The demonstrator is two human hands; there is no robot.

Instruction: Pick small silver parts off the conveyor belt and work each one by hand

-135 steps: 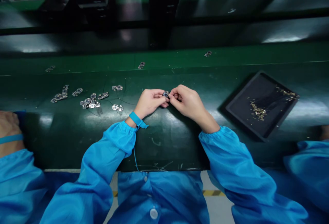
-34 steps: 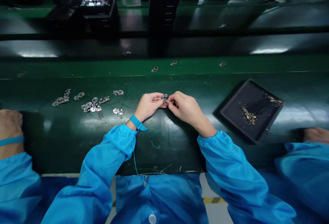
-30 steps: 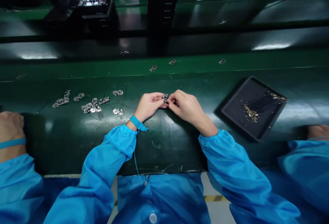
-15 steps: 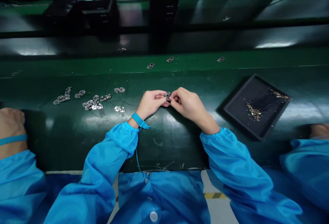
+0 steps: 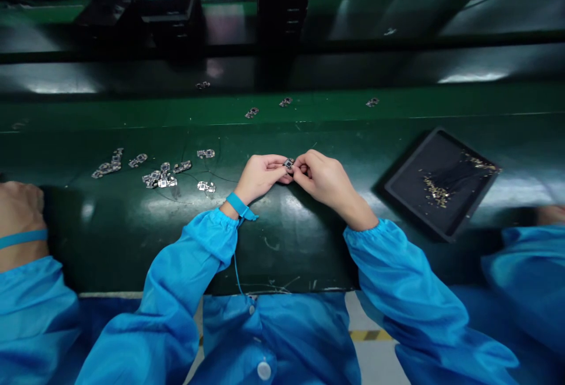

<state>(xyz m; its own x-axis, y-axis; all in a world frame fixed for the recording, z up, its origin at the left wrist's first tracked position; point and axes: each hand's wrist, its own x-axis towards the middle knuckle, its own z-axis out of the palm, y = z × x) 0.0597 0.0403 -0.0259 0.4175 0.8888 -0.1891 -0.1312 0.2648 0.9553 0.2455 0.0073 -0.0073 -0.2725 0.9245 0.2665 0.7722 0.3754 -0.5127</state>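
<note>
My left hand and my right hand meet at the middle of the dark green bench, fingertips pinched together on one small metal part with a dark square centre. Both hands rest on the bench top. A blue strap circles my left wrist, and a thin cord runs down from it. A loose scatter of similar small metal parts lies to the left of my left hand.
A black tray with tiny gold bits sits at the right. More small parts lie on the green belt strip behind. A co-worker's hand with a blue strap rests at the far left; another's blue sleeve is at the right.
My hands stay pinched on the small part in the same spot. The parts on the belt strip behind have drifted to the left.
</note>
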